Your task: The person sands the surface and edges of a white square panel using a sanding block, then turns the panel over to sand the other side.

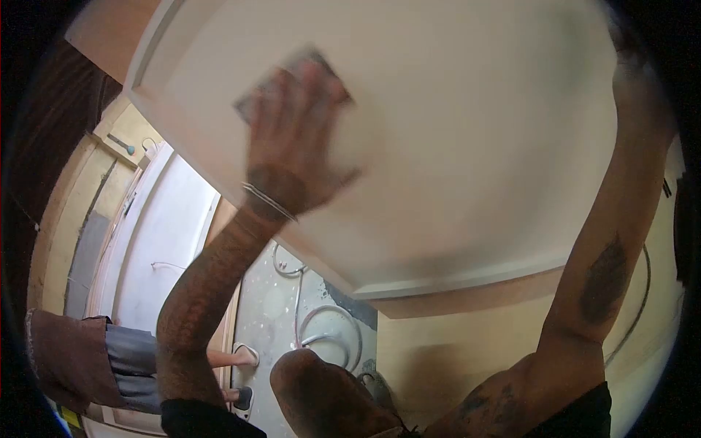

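A large pale panel [453,131] with a raised rim fills the upper part of the view. My left hand [296,131] lies on its face, blurred, with the fingers spread over a dark, flat, rectangular pad [252,108] and pressing it to the surface. The thumb sticks out to the right, and a thin band circles the wrist. At the upper right, my right hand [634,55] is by the panel's right edge; its fingers are dark and smeared, so their hold cannot be made out.
Another person in a brown top [73,358] is at the lower left, beside a white panel [157,241]. A looped hose [358,339] lies on the speckled floor [255,299]. Light boards [467,343] are below the large panel. A brush-like tool [123,144] rests at the left.
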The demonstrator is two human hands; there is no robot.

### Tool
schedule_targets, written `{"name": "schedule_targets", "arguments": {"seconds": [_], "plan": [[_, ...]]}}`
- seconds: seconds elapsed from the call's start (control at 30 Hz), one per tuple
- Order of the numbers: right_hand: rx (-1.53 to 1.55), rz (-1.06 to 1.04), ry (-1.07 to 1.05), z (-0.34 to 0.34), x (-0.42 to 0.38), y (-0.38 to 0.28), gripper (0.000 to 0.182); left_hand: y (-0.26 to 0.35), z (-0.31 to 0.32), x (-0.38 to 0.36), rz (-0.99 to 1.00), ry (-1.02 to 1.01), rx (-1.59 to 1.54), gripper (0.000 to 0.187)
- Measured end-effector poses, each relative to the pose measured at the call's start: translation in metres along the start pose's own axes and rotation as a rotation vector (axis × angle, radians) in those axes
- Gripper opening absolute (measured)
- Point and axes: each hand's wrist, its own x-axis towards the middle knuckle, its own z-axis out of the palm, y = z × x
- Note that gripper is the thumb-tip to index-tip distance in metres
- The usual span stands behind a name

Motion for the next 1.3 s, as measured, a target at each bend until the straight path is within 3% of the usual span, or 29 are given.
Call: {"name": "schedule_targets", "arguments": {"seconds": [0.07,0.17,0.2,0.23,0.33,0.37,0.43,0.47,0.57,0.6,0.67,0.7,0.73,0.77,0.8,0.83,0.87,0.9,0.93,0.97,1.0,1.03,1.07,1.1,1.17,1.2,1.23,1.3], "plan": [[0.385,-0.323,-0.315,-0.004,0.004,0.021,0.022,0.016,0.000,-0.010,0.167,-0.034,-0.114,0.090],[0.243,-0.422,-0.410,-0.007,-0.005,0.019,0.025,-0.021,-0.016,0.010,0.025,-0.025,0.164,0.092],[0.242,-0.417,-0.408,-0.005,-0.007,0.019,0.025,-0.034,-0.016,0.016,-0.116,0.155,0.147,0.090],[0.297,-0.372,-0.350,-0.001,-0.009,0.019,0.025,-0.024,-0.013,0.012,-0.112,0.149,0.149,0.090],[0.364,-0.311,-0.343,0.003,0.006,0.022,0.026,0.018,0.009,-0.017,0.217,-0.026,-0.169,0.090],[0.365,-0.280,-0.390,0.001,0.011,0.023,0.026,0.015,-0.004,-0.005,0.212,-0.018,-0.172,0.090],[0.363,-0.286,-0.343,0.005,0.002,0.020,0.027,-0.015,-0.039,0.032,-0.156,-0.248,0.097,0.095],[0.372,-0.289,-0.299,0.007,-0.003,0.020,0.028,-0.047,-0.020,0.029,-0.219,0.125,0.147,0.091],[0.338,-0.358,-0.221,0.013,0.000,0.019,0.032,0.003,0.014,0.003,-0.262,0.228,0.102,0.086],[0.344,-0.357,-0.225,0.013,-0.009,0.005,0.032,0.033,0.024,-0.018,-0.207,0.042,0.015,0.087],[0.275,0.185,-0.127,0.007,-0.035,-0.036,0.032,0.089,0.054,-0.073,0.093,-0.326,-0.056,0.100],[0.280,0.173,-0.131,0.009,-0.016,-0.024,0.032,0.100,0.082,-0.112,0.282,-0.158,-0.355,0.096],[0.318,0.045,-0.146,0.013,0.017,0.001,0.031,0.099,0.092,-0.128,0.349,-0.303,-0.557,0.091],[0.351,-0.080,-0.158,0.014,0.034,0.018,0.029,0.089,0.076,-0.112,0.356,-0.296,-0.555,0.091],[0.348,-0.086,-0.145,0.006,0.014,0.017,0.029,0.071,0.043,-0.076,0.326,-0.331,-0.341,0.091],[0.219,-0.226,-0.172,0.000,-0.028,0.008,0.030,0.047,0.017,-0.044,0.293,-0.365,-0.129,0.092],[0.090,-0.361,-0.205,0.001,-0.054,0.006,0.040,0.012,0.007,-0.020,0.174,-0.170,-0.016,0.086],[0.092,-0.357,-0.202,0.010,-0.060,0.015,0.040,-0.030,-0.004,0.005,0.080,0.123,-0.005,0.080],[0.146,-0.528,-0.094,0.020,-0.065,0.027,0.037,-0.061,-0.025,0.032,-0.052,0.186,0.243,0.078],[0.202,-0.700,0.016,0.026,-0.065,0.037,0.035,-0.101,-0.018,0.052,-0.096,0.402,0.316,0.080],[0.206,-0.700,0.014,0.019,-0.060,0.034,0.035,-0.109,-0.023,0.061,-0.165,0.455,0.196,0.085],[0.162,-0.528,-0.147,0.004,-0.053,0.027,0.037,-0.099,-0.019,0.058,-0.166,0.455,0.199,0.085],[0.118,-0.354,-0.307,-0.004,-0.048,0.021,0.040,-0.069,-0.015,0.049,-0.213,0.359,0.202,0.087],[0.125,-0.353,-0.304,0.000,-0.046,0.020,0.040,-0.036,-0.007,0.039,-0.254,0.261,0.206,0.088],[0.377,-0.411,-0.038,0.012,-0.044,0.022,0.027,0.030,0.030,-0.021,-0.195,-0.045,0.055,0.098],[0.384,-0.411,-0.042,0.012,-0.043,0.021,0.027,0.072,0.039,-0.045,-0.219,-0.376,0.043,0.094],[0.360,-0.412,-0.073,0.010,-0.039,0.019,0.027,0.094,0.043,-0.072,0.100,-0.409,-0.037,0.087],[0.310,-0.420,-0.137,0.000,-0.028,0.013,0.027,0.095,0.062,-0.106,0.320,-0.219,-0.464,0.081]]}}
